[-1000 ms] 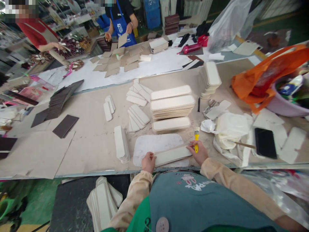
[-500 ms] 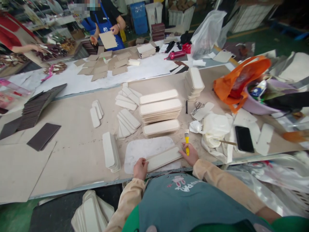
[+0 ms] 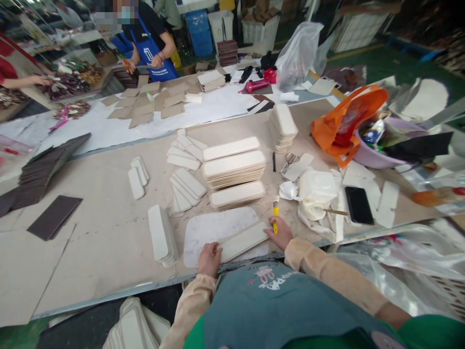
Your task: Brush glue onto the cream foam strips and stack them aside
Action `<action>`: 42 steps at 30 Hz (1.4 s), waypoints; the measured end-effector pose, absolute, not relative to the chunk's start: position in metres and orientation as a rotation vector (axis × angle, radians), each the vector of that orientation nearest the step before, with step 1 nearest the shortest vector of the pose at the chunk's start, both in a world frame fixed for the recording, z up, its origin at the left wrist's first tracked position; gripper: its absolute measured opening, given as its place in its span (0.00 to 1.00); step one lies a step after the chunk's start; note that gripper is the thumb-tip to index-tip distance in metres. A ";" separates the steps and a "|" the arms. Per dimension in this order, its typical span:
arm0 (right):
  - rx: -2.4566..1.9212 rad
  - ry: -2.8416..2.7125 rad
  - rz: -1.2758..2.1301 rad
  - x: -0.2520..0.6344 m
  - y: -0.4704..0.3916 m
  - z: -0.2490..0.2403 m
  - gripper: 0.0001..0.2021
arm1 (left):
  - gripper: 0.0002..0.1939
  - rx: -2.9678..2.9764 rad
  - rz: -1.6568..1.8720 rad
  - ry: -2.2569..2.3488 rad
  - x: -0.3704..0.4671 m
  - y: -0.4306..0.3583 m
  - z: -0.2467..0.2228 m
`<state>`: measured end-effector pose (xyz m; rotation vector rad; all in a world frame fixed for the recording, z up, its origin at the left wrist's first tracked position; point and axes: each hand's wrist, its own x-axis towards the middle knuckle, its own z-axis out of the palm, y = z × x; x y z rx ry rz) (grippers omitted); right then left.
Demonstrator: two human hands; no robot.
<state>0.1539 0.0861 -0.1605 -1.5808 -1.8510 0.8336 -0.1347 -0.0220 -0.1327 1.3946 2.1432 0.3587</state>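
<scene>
A long pale panel with rounded corners (image 3: 244, 241) lies slantwise over a white sheet (image 3: 198, 228) at the table's front edge. My left hand (image 3: 209, 259) pinches the panel's left end between thumb and fingers. At the other end, my right hand (image 3: 279, 233) touches the panel with its fingertips. That same hand also grips a yellow-handled brush (image 3: 275, 215), its bristles pointing away from me. Just beyond the sheet are stacks of similar long panels (image 3: 234, 167). Left of the sheet stands a stack of panels (image 3: 160, 232).
Fanned-out panels (image 3: 188, 189) lie left of the long stacks. To the right are scissors (image 3: 290, 160), a white tub (image 3: 317, 186), a black phone (image 3: 359, 205) and an orange bag (image 3: 341, 128). Dark folded sheets (image 3: 54, 217) are at left. Across the table stands a co-worker (image 3: 150, 43).
My view has shifted slightly, while both hands stay at the panel's ends. Across the table, the co-worker's tan sheet, held up before, is no longer seen upright.
</scene>
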 end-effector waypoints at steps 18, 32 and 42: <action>-1.242 -1.379 1.361 0.143 0.077 -0.093 0.20 | 0.32 1.738 0.585 1.720 -0.115 0.013 -0.086; -1.039 -1.227 1.309 0.135 0.113 -0.001 0.25 | 0.13 1.317 0.770 1.344 -0.064 0.061 -0.045; -1.152 -1.293 1.003 0.137 0.124 0.008 0.19 | 0.15 1.351 0.838 1.399 -0.040 0.064 -0.027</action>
